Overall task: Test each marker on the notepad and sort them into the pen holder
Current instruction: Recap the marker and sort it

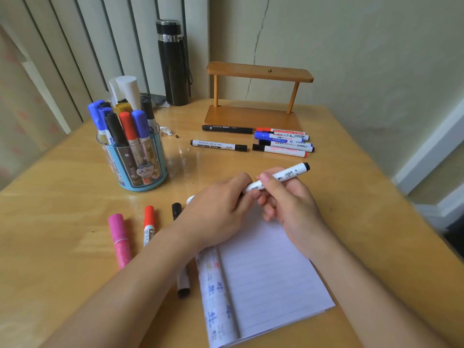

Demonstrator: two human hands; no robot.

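Observation:
Both hands hold one white marker with a black end [281,175] above the top of the lined notepad [266,275]. My right hand [288,202] grips its barrel; my left hand [221,212] is closed over its lower end, which is hidden. The round pen holder [140,159] at the left stands full of several upright markers. A pink marker [120,238], a red-capped marker [148,224] and a black-capped marker [181,249] lie left of the notepad, the last partly under my left forearm. Several more markers [281,141] lie in a cluster further back.
A small wooden shelf [258,96] stands at the back of the table against the wall. A black thermos bottle [173,61] is at the back left, beside white objects behind the holder. The table's right edge [391,197] drops off toward the floor.

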